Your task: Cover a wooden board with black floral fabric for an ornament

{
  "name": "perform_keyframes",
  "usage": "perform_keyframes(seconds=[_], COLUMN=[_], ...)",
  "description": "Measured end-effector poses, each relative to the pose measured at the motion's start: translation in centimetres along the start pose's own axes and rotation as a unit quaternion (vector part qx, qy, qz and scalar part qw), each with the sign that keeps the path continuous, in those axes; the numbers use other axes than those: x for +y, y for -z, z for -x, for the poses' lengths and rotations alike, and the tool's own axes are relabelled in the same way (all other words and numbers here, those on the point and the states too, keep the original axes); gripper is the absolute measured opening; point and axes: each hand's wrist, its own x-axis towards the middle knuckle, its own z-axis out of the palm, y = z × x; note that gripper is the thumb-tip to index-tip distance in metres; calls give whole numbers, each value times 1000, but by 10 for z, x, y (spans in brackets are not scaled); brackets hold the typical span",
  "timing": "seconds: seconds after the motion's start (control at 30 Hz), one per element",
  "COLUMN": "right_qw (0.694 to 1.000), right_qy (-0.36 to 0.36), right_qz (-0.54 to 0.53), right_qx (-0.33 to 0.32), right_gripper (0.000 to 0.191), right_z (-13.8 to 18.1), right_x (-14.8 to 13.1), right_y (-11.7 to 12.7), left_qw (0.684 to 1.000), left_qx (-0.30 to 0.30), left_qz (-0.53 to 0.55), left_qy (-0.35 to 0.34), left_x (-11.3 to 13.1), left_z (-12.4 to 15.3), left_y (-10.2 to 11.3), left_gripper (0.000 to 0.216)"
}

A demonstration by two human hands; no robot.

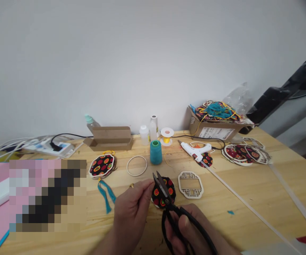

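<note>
My right hand [183, 225] is wrapped round the black handles of a pair of scissors [167, 201]. The blades are slightly apart and point up and away, over a round piece covered in dark floral fabric [171, 186]. At the left edge of that piece, my left hand [134, 205] has its thumb and fingers pinched together, close to the scissor tips. Exactly what lies between those fingertips is hidden, but they meet at the fabric's edge. Just right of the piece lies a pale wooden lattice frame [190, 200]. A thin wooden ring [137, 175] rests beyond my left hand.
A teal thread cone [156, 153] and a yellow cord spool [167, 142] stand ahead. Right are a white glue gun [196, 150], a filled cardboard box [208, 131] and fabric pieces [234, 153]. Leftward lie floral ornaments [96, 169] with a teal tassel [105, 198] and an open box [113, 144].
</note>
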Motion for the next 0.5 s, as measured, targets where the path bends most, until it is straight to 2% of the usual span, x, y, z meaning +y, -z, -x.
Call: perform_keyframes(seconds=[0.07, 0.23, 0.3, 0.37, 0.43, 0.47, 0.5], right_qw=[1000, 997, 998, 995, 968, 936, 888], right_qy=[5, -12, 4, 40, 69, 70, 62], right_qz=[17, 47, 44, 92, 228, 324, 420], right_qx=[9, -60, -46, -5, 73, 122, 180], right_gripper=[52, 62, 63, 61, 55, 49, 42], right_z=[-1, -15, -20, -21, -17, -14, -10], right_x=[3, 8, 7, 4, 0, -2, -3], right_y=[4, 5, 4, 9, 20, 28, 37], left_qw=[1000, 999, 999, 1000, 999, 998, 996], left_qx=[-5, -5, -10, -2, 11, 20, 25], left_qz=[-7, -15, -12, -2, 12, 22, 35], left_qy=[-21, -38, -29, -9, 30, 56, 84], left_x=[-3, -5, -4, -3, -2, -1, -1], left_z=[0, 0, 1, 1, 1, 1, 0], left_y=[-1, 0, 1, 3, 5, 6, 7], left_gripper=[22, 21, 20, 19, 16, 16, 15])
